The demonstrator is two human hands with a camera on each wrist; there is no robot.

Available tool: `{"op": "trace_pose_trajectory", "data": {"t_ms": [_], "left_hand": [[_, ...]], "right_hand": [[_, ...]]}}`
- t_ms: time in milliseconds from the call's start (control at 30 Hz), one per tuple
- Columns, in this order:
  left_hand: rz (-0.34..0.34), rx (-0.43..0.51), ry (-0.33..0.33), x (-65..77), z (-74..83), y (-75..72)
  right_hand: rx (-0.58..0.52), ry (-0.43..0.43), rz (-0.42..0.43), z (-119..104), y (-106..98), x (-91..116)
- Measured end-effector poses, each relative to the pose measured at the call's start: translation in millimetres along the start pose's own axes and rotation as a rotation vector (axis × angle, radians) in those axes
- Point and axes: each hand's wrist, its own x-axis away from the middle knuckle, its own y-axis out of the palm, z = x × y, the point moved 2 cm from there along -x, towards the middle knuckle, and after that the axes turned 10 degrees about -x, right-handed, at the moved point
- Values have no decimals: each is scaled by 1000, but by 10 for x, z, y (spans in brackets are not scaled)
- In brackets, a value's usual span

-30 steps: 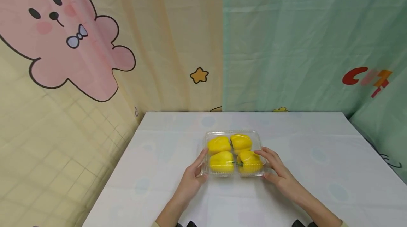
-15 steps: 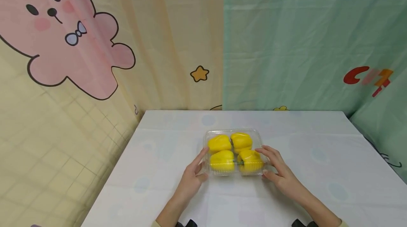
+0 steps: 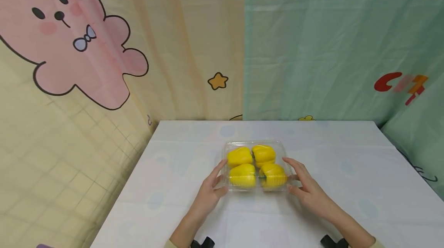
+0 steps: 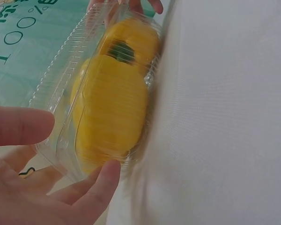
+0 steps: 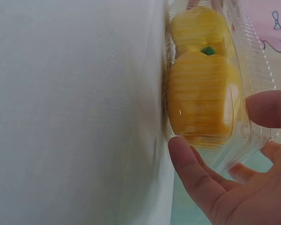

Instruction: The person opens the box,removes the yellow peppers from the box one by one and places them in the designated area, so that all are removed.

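Note:
A clear plastic clamshell box (image 3: 254,144) lies on the table in the head view, closed, with several yellow bell peppers (image 3: 242,175) inside in two rows. My left hand (image 3: 208,198) is at its left side, thumb and fingers spread about the near corner. The left wrist view has these fingertips (image 4: 110,171) at the box wall, next to a pepper (image 4: 112,103). At the opposite side is my right hand (image 3: 312,196), its index finger extended over the box's edge. Up close, its fingers (image 5: 192,173) lie around the box end beside a pepper (image 5: 199,93).
A white cloth with faint pale dots covers the table (image 3: 173,201). Behind it hang a cream curtain (image 3: 194,39) with a pink bear print and a green curtain (image 3: 312,47). Black straps or devices (image 3: 334,241) show near both wrists.
My right index finger has shifted slightly outward, away from the peppers, toward the box's right edge. The left hand and the box have barely moved.

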Motion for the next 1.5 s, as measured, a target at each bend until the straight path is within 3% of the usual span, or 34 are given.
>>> {"op": "trace_pose_trajectory", "data": {"t_ms": [533,833,1167,1267,1367,1500], "left_hand": [[-20,-58,43,26,126,-114],[-10,-99,89,-63,234,-254],[57,-75,131,-135,278,-309],[81,-66,139,-114,401,-326],[110,-62,150,-144,428,-334],[142,-58,180,-246,355,-351]], "right_hand": [[40,-26,-12,-124,-129,-10],[57,-74,4,-176,-208,-55],[62,-85,41,-230,-248,-104],[78,-112,67,-238,-256,-128],[80,-131,91,-253,-266,-155],[74,-150,114,-269,-283,-205]]}}
